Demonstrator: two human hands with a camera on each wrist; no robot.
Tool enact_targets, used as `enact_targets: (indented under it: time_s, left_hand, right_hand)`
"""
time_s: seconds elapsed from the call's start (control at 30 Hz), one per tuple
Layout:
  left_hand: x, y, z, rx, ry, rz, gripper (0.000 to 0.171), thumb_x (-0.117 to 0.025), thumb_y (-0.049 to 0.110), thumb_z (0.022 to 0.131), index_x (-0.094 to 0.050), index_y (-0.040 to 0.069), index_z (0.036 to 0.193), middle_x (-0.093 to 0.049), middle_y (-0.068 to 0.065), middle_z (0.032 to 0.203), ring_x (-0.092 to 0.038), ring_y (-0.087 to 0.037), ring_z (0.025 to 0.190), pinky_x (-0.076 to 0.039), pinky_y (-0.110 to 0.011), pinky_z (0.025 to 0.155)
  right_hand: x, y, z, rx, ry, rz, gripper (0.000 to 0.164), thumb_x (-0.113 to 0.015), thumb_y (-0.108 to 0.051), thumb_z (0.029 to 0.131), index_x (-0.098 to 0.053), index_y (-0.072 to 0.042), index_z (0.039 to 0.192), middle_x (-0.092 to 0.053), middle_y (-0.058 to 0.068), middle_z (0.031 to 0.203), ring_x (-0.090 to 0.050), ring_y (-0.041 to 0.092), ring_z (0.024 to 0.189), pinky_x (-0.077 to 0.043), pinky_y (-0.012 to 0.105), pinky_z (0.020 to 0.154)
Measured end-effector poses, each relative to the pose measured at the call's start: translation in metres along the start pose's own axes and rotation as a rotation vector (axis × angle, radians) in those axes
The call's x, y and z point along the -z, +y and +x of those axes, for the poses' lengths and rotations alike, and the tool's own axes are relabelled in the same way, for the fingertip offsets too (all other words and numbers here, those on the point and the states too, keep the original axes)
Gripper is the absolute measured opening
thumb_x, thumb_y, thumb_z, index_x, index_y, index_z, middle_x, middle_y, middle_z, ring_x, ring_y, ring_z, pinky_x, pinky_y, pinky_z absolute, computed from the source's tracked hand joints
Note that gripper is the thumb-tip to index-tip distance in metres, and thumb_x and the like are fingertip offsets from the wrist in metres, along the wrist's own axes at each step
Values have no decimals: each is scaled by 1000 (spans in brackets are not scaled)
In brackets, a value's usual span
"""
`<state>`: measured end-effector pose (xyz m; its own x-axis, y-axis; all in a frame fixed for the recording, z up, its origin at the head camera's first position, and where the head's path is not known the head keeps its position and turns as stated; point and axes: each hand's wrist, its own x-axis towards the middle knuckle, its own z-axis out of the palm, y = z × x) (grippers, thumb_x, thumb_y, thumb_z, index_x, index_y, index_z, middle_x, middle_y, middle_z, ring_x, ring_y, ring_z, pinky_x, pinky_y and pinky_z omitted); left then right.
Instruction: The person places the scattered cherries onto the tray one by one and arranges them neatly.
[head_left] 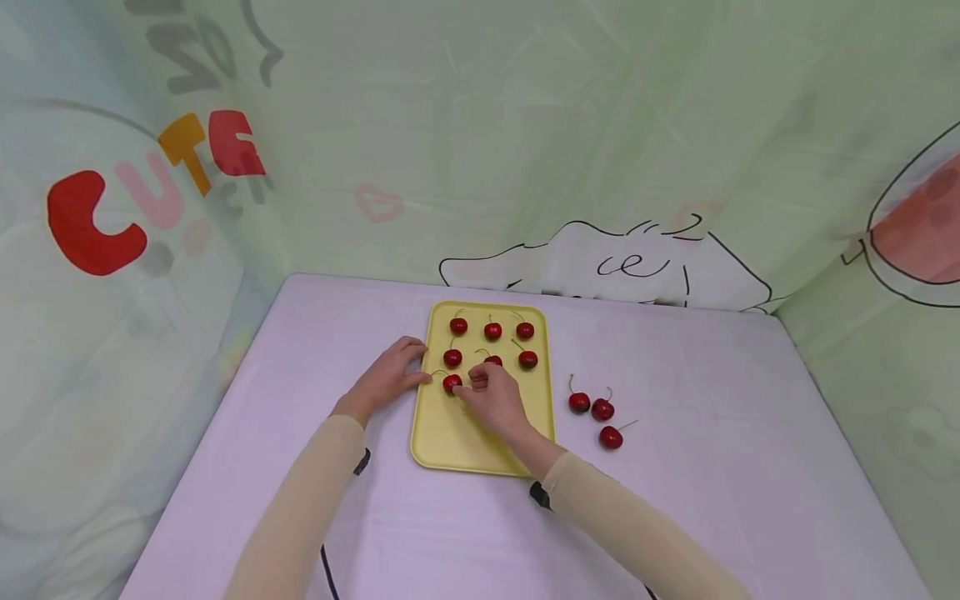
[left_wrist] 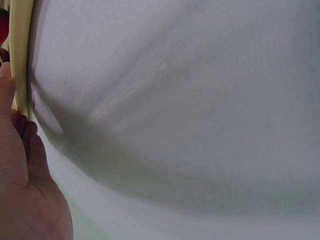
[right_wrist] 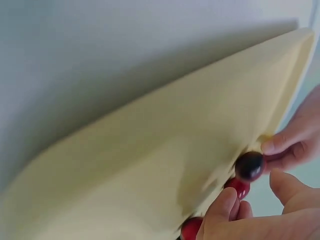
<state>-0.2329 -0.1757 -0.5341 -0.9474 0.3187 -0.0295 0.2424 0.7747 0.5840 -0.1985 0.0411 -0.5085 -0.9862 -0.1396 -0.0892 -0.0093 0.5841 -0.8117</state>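
A yellow tray (head_left: 442, 437) lies on the table with several red cherries set out in rows. My left hand (head_left: 387, 375) holds the tray's left edge, thumb at the rim, fingers along the side. My right hand (head_left: 495, 404) is over the tray, thumb tip right at the lowest cherry (head_left: 452, 383). In the right wrist view, thumb and fingers stand apart, with a dark red cherry (right_wrist: 250, 166) just beyond them. The right fingers partly hide the middle cherry (head_left: 492, 361) of the second row. The tray's rim (left_wrist: 21, 55) shows beside the left thumb.
Three loose cherries with stems lie right of the tray: one at the left (head_left: 579, 402), one beside it (head_left: 603, 409), one nearer me (head_left: 611, 437). A pale cloth covers the table (head_left: 690, 467). Printed curtains (head_left: 480, 150) hang behind and at both sides.
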Motion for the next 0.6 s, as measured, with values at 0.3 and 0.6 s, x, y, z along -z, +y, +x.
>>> enact_targets:
  time_s: [0.3,0.6]
  left_hand:
    - [0,-1,-1,-25,11,3,55,-72,27,90,-54,-3,133,-49,-11,135,-45,-26,129,-34,-37,115]
    - [-1,-1,0,3,-6,1,56,-70,30,91,-54,-1,135,-48,-10,138,-44,-25,132,-33,-36,115]
  right_hand:
    - [41,12,-11,2,37,56,42,-76,-20,87,-62,1,119,-64,13,113,-61,25,103,-54,37,93]
    - [86,40,-22,8,109,10,44,-73,-20,90,-57,2,125,-60,16,121,-58,29,110,-51,39,99]
